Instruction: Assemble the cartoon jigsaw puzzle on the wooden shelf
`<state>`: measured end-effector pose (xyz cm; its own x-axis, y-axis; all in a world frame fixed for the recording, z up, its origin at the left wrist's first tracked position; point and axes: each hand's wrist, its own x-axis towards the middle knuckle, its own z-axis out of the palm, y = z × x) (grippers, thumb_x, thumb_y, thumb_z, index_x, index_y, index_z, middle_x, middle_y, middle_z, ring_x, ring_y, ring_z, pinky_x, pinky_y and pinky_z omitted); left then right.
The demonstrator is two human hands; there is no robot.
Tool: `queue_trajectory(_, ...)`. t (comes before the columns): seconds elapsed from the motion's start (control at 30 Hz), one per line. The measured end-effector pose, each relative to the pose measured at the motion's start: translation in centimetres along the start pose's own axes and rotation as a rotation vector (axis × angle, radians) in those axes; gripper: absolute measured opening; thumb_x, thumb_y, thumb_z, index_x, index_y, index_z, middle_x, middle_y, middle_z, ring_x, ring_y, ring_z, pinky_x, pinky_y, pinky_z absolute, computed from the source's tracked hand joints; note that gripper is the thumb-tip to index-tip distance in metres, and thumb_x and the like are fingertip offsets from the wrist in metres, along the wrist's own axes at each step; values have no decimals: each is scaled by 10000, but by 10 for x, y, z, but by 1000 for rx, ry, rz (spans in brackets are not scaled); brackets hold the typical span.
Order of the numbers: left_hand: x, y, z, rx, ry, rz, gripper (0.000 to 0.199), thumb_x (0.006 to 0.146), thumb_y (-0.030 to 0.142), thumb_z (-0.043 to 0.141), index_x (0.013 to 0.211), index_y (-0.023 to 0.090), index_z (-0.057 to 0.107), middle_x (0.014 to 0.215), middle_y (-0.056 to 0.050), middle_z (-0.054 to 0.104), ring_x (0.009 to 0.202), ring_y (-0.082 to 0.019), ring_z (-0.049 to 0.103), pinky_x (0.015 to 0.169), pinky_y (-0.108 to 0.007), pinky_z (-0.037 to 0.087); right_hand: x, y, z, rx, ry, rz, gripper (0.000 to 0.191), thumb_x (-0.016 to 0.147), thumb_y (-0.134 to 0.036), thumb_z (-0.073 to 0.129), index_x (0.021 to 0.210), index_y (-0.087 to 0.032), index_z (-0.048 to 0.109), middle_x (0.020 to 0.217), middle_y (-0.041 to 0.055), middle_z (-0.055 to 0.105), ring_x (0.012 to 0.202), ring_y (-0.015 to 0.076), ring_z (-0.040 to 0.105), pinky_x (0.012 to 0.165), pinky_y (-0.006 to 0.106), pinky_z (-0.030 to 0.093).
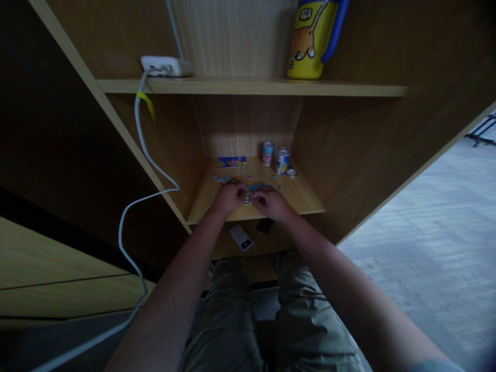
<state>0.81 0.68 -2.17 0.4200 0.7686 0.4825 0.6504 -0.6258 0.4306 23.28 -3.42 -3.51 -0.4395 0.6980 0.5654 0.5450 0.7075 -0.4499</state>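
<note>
Small colourful jigsaw pieces (248, 198), some of them joined, lie on the wooden shelf board (298, 199) between my two hands. My left hand (231, 196) is closed, its thumb and fingertips pinched at the left edge of these pieces. From the other side, my right hand (271, 202) pinches at their right edge with curled fingers. Both hands partly cover the pieces, so exactly which ones they grip is hard to see. Behind my left hand is a cluster of loose pieces (221, 179). A blue part of the puzzle (259, 186) shows behind my right hand.
At the back lie a colourful picture card (231, 162) and two small printed cans (267, 153) (282, 161), with a round lid (291, 173) alongside. Above are a yellow mug (310, 44) and a white charger (166, 66) with a hanging cable (141, 134). A power bank (241, 237) lies below.
</note>
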Motion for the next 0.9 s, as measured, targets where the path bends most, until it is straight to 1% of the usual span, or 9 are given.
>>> queue_trajectory(0.17,0,-2,2,11,7,3,154,919,125,677,922,210,805,965,-72,808,941,-246,755,947,-382,612,0,-2,-1,-17,-6,30,138,984,-141,752,888,-240,744,880,19,760,868,209,680,923,343,493)
queue_trajectory(0.33,0,-2,2,19,0,-9,157,919,117,688,929,214,812,967,-72,811,931,-246,750,947,-384,612,-1,-2,0,-43,-8,53,128,979,-143,746,891,-235,738,886,27,752,869,213,672,880,331,491)
queue_trajectory(0.57,-1,0,1,10,2,-16,145,942,135,685,925,207,809,965,-77,802,939,-248,751,957,-388,613,-3,-6,0,-84,-10,88,128,996,-152,721,905,-239,744,902,43,762,919,235,684,894,343,500)
queue_trajectory(0.7,-1,0,1,8,-8,-35,144,936,135,690,939,211,813,970,-74,805,934,-246,750,944,-385,615,-4,-6,1,-106,-7,79,130,995,-154,717,897,-236,742,888,43,757,902,235,679,883,343,497)
queue_trajectory(0.9,0,1,-1,8,-19,-34,157,934,124,687,929,211,817,981,-82,807,952,-254,753,965,-396,610,-3,-7,1,-117,-23,89,130,992,-155,725,893,-237,744,895,43,762,904,232,675,887,340,495)
